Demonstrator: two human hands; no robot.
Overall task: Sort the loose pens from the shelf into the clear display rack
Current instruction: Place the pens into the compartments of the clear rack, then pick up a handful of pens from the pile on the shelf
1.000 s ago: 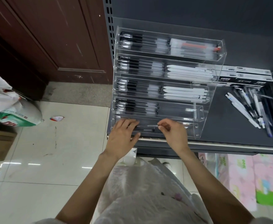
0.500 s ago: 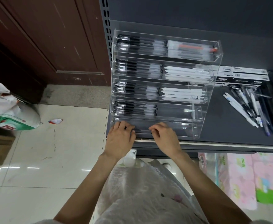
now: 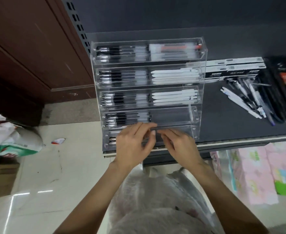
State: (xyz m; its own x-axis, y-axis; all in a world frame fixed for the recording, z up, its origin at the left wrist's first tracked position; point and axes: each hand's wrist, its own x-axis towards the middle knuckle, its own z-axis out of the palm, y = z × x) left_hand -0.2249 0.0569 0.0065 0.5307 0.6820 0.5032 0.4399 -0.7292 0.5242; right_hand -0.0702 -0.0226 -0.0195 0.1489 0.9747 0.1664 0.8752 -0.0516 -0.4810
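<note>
the loose pens (image 3: 250, 100) lie heaped on the shelf (image 3: 223, 122), well right of both hands, long axes slanting away; the right hand (image 3: 181, 149) is nearer. both hands, left (image 3: 132, 146) too, sit at the rack (image 3: 147, 85)'s lowest tier, fingers curled; what they grip i cannot tell. no label is readable.

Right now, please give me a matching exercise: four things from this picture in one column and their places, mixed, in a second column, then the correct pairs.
Things:
1. white pens
2. loose pens
3. hands
4. crumpled scrap

Places:
A. on the floor tiles, left of the shelf
B. at the lowest tier of the clear display rack
C. on the dark shelf, right of the rack
D. right half of the second tier from the top

Pairs: 1-D, 2-C, 3-B, 4-A
</note>
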